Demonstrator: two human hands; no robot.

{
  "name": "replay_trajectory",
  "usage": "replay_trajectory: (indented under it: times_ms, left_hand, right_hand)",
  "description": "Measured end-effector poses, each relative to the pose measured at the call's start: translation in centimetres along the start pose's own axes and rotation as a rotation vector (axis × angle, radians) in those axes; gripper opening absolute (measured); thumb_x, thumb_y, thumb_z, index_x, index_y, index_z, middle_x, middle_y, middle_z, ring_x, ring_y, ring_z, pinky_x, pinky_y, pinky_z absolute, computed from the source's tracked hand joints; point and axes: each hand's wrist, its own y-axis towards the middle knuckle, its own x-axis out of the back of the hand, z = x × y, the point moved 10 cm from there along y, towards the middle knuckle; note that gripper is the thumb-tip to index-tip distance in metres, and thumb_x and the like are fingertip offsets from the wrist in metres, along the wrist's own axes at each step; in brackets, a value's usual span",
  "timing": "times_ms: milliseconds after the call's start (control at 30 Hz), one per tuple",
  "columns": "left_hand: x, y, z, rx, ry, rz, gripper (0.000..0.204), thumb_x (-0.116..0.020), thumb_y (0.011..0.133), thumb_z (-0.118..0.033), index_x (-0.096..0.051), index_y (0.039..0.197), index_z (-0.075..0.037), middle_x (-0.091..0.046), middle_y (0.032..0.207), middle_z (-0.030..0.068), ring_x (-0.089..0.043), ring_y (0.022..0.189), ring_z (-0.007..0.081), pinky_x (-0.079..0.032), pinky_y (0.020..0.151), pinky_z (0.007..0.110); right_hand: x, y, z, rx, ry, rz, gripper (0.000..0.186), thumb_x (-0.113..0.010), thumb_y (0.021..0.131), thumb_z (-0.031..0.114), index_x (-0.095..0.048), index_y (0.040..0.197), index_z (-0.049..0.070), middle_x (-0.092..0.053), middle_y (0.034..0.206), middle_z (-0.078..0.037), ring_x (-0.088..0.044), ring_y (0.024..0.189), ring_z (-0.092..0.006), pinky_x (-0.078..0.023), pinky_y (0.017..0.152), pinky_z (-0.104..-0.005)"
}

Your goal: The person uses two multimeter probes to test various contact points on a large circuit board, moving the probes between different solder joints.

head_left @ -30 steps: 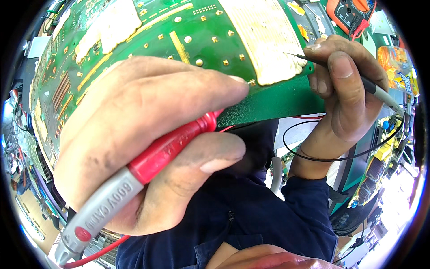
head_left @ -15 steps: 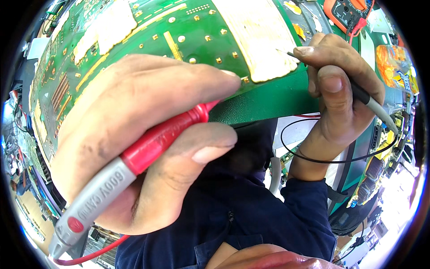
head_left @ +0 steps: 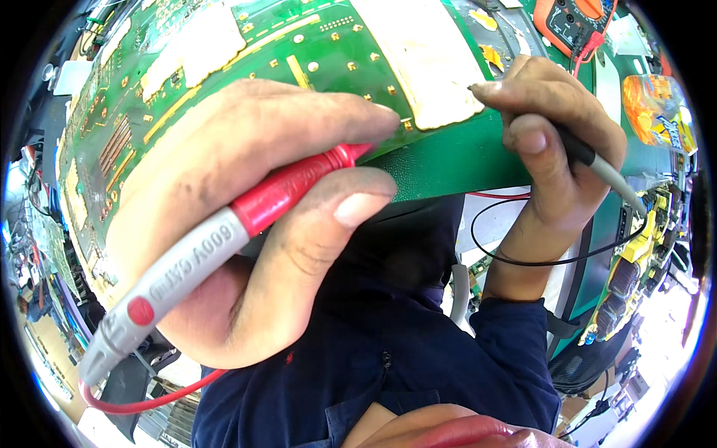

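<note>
A red and grey multimeter probe (head_left: pixel 275 196) lies in the grip of my left hand (head_left: pixel 216 164), its cable looping down from the grey end. My right hand (head_left: pixel 556 134) pinches a black and grey multimeter probe (head_left: pixel 614 178); the fingers hide part of it. Beneath both hands stretches a large green circuit board (head_left: pixel 336 75) with gold contacts and big pale, uneven patches. My left fingertips sit over the board's near edge, and the red probe's tip is hard to make out there. The black probe's end is beside the right-hand pale patch (head_left: pixel 429 60).
An orange and black multimeter (head_left: pixel 571 26) with a red lead plugged in sits at the far right. Nearer are an orange and yellow plastic packet (head_left: pixel 657 112) and another populated circuit board (head_left: pixel 624 261). The green mat (head_left: pixel 448 160) borders the board's near side.
My left hand has shifted slightly up and right with the red probe. My right hand has moved a little left, and the black probe's tip shows less over the pale patch.
</note>
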Motion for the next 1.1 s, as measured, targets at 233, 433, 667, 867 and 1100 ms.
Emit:
replay_trajectory:
  times_ms: [233, 433, 667, 867, 1100]
  left_hand:
    - [0.1, 0.2, 0.3, -0.006, -0.081, 0.084, 0.030, -0.063, 0.080, -0.017, -0.064, 0.091, 0.011, -0.064, 0.087, 0.0216, -0.063, 0.077, 0.0266, -0.051, 0.071, 0.031]
    - [0.0, 0.6, 0.3, 0.017, -0.204, 0.170, 0.028, -0.062, 0.081, -0.013, -0.064, 0.094, 0.012, -0.064, 0.088, 0.0208, -0.063, 0.079, 0.0253, -0.051, 0.074, 0.031]
    - [-0.2, 0.4, 0.2, 0.047, -0.224, 0.174, 0.025, -0.062, 0.082, -0.010, -0.064, 0.095, 0.011, -0.064, 0.088, 0.0182, -0.063, 0.080, 0.0234, -0.049, 0.076, 0.029]
    - [-0.1, 0.2, 0.8, 0.060, -0.248, 0.170, 0.024, -0.062, 0.083, -0.009, -0.064, 0.096, 0.011, -0.064, 0.087, 0.0167, -0.062, 0.081, 0.0216, -0.047, 0.076, 0.027]
    - [0.1, 0.0, 0.5, 0.059, -0.240, 0.121, 0.024, -0.062, 0.084, -0.009, -0.064, 0.096, 0.011, -0.065, 0.088, 0.0174, -0.063, 0.081, 0.0221, -0.049, 0.077, 0.028]
  right_hand:
    - [1.2, -0.8, -3.5, -0.289, 0.190, -0.035, 0.040, -0.067, 0.084, 0.030, -0.057, 0.103, -0.004, -0.054, 0.076, -0.004, -0.044, 0.063, -0.0084, -0.033, 0.058, -0.0209]
    - [1.0, -2.3, -3.5, -0.475, 0.322, -0.045, 0.065, -0.034, 0.096, 0.055, -0.058, 0.104, -0.005, -0.063, 0.086, -0.013, -0.056, 0.074, -0.0158, -0.039, 0.061, -0.0270]
    - [2.2, -2.6, -5.7, -0.565, 0.511, -0.233, 0.058, -0.026, 0.099, 0.040, -0.059, 0.106, -0.008, -0.063, 0.096, -0.019, -0.060, 0.085, -0.0228, -0.047, 0.068, -0.0304]
    - [-1.2, -1.9, -5.0, -0.577, 0.894, -0.069, 0.054, -0.024, 0.098, 0.030, -0.046, 0.124, -0.012, -0.058, 0.115, -0.025, -0.064, 0.095, -0.0344, -0.055, 0.080, -0.0424]
    - [-2.5, -2.6, -5.3, -0.663, 1.019, -0.082, 0.054, -0.023, 0.098, 0.031, -0.043, 0.126, -0.010, -0.058, 0.116, -0.023, -0.063, 0.099, -0.0377, -0.056, 0.080, -0.0474]
